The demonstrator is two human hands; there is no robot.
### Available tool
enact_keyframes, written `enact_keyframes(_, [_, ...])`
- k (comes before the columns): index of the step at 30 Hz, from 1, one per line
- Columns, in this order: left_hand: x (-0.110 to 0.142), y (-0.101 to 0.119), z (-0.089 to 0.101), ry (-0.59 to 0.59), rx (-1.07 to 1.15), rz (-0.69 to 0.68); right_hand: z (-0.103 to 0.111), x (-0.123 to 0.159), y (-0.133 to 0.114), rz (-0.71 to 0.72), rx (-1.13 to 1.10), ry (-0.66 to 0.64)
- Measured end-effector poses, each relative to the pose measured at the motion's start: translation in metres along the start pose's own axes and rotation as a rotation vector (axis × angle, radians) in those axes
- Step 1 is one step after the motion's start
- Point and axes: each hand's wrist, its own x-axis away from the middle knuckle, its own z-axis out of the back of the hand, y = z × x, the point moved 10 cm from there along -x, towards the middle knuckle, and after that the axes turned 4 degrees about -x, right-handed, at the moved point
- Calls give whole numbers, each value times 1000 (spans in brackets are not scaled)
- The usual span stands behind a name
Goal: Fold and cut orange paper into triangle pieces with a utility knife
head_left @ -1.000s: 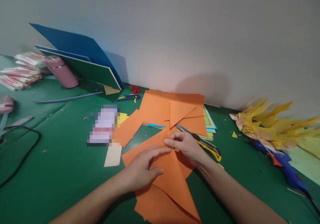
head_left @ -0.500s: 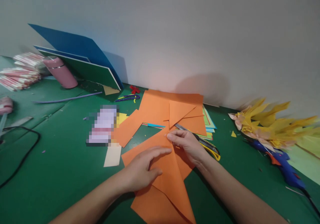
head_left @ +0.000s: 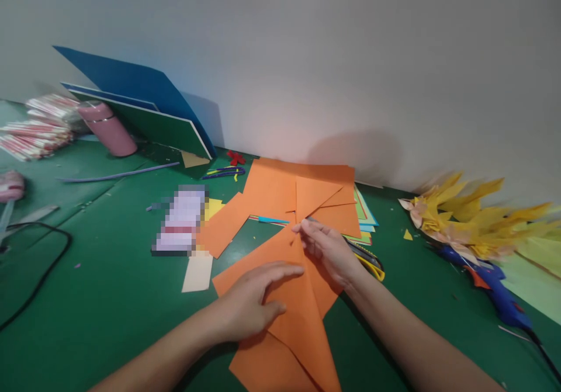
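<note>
A folded sheet of orange paper lies in front of me, its upper layer forming a long slanting flap. My left hand rests on its left part, fingers stretched out and thumb apart. At the top tip of the flap, my right hand pinches the paper between thumb and fingertips. Right beside that hand is a yellow-and-black utility knife, partly covered by it. Behind the hands more orange sheets lie flat, one with a folded piece on top.
A pixelated lilac rectangle lies left of the paper, near a pale card. A pink bottle stands before blue and green boards. To the right are a blue glue gun and yellow paper petals.
My right hand has shifted slightly, its fingers curling more round the paper's tip, which now bends up a little. My left hand stays nearly in place.
</note>
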Motion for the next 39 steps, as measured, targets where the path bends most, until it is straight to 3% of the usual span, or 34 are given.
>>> enact_keyframes(10, [0, -3, 5, 25, -6, -6, -10, 3, 0, 18, 173, -98])
enact_keyframes(19, [3, -3, 5, -8, -14, -2, -1, 2, 13, -56, 51, -35])
enact_keyframes(26, [4, 1, -4, -80, -52, 22, 7, 0, 5, -47, -10, 60])
enact_keyframes(28, [3, 0, 3, -38, -57, 13, 6, 1, 4, -47, -18, 57])
enact_keyframes(33, [-1, -2, 51, 256, -177, -29, -15, 4, -2, 73, 194, -99])
enact_keyframes(36, [-6, -5, 60, 293, -282, -21, -22, 6, -4, 169, 342, -138])
enact_keyframes(39, [-12, -5, 56, 256, -333, -27, -26, 9, -4, 247, 453, -166])
